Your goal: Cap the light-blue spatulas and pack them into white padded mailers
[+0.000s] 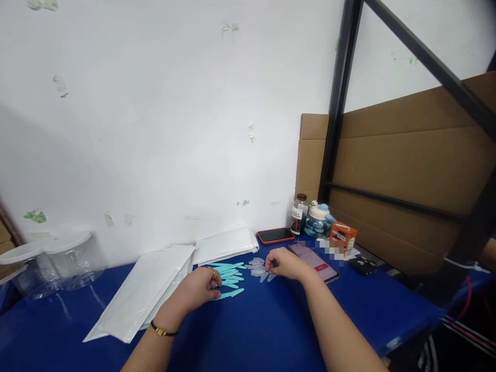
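Note:
On the blue table (251,330) lies a small heap of turquoise plastic strips (229,275). My left hand (199,288) rests beside them with curled fingers, its fingertips touching one strip at the near edge of the heap. A little to the right sits a cluster of clear plastic pieces (259,268). My right hand (284,263) is closed over the right side of that cluster, fingers pinched on a clear piece.
White padded envelopes (143,289) lie stacked at the left, and more (227,244) lean by the wall. Two clear lidded jars (50,263) stand far left. Two phones (275,235) (315,261), a brown bottle (299,213), a blue-capped container (318,219) and an orange box (343,236) crowd the right. Cardboard and a black frame (337,103) rise behind.

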Action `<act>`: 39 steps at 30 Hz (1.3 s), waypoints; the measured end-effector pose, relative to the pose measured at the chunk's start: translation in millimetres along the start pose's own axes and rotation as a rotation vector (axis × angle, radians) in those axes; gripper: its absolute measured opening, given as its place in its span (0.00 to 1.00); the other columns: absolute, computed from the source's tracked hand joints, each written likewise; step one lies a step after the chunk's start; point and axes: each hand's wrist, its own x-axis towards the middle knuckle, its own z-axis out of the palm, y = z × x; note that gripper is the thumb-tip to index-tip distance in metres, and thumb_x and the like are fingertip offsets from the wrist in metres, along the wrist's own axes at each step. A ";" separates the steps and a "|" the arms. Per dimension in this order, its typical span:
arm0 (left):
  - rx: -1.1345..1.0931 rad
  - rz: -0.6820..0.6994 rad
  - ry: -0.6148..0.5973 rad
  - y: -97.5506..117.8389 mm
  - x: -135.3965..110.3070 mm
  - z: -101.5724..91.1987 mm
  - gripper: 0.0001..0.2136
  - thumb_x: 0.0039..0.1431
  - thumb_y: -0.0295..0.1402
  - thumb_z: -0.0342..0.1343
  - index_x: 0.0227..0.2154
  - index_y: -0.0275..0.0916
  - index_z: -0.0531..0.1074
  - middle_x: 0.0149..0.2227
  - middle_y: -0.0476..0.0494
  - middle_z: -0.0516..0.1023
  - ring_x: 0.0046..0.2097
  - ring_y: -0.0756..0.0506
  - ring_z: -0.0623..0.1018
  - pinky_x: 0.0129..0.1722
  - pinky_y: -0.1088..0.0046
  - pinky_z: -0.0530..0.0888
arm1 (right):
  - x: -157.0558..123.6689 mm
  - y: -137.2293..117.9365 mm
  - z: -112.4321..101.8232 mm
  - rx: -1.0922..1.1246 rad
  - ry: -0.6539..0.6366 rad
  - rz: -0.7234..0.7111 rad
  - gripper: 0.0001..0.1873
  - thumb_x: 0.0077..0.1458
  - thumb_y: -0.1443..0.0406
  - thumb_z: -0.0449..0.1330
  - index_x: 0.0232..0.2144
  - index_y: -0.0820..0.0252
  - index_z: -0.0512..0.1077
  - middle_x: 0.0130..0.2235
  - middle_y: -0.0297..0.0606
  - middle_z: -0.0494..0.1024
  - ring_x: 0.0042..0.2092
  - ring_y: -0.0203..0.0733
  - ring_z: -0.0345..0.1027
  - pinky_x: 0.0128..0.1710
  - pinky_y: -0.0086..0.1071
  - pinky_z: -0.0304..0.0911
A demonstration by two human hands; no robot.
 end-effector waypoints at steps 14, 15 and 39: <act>0.083 0.139 0.032 8.8 -25.8 15.7 0.10 0.49 0.27 0.47 0.29 0.41 0.73 0.29 0.49 0.75 0.31 0.50 0.71 0.30 0.77 0.62 | -27.0 -18.6 26.5 0.087 -0.073 0.005 0.06 0.46 0.66 0.60 0.28 0.59 0.77 0.29 0.35 0.78 0.30 0.37 0.69 0.29 0.24 0.60; 0.069 0.148 0.039 10.8 -30.1 17.2 0.11 0.50 0.27 0.46 0.30 0.41 0.74 0.30 0.49 0.75 0.31 0.50 0.71 0.31 0.77 0.62 | -29.6 -24.3 32.2 0.098 -0.056 -0.035 0.07 0.47 0.66 0.59 0.29 0.59 0.77 0.31 0.35 0.78 0.31 0.37 0.69 0.30 0.25 0.60; -0.005 0.072 0.272 7.5 -37.7 38.4 0.16 0.61 0.37 0.40 0.45 0.42 0.70 0.41 0.42 0.71 0.43 0.45 0.71 0.46 0.70 0.67 | -36.0 -13.6 35.3 0.067 0.317 -0.033 0.12 0.53 0.70 0.52 0.36 0.58 0.75 0.37 0.38 0.73 0.35 0.38 0.67 0.37 0.30 0.62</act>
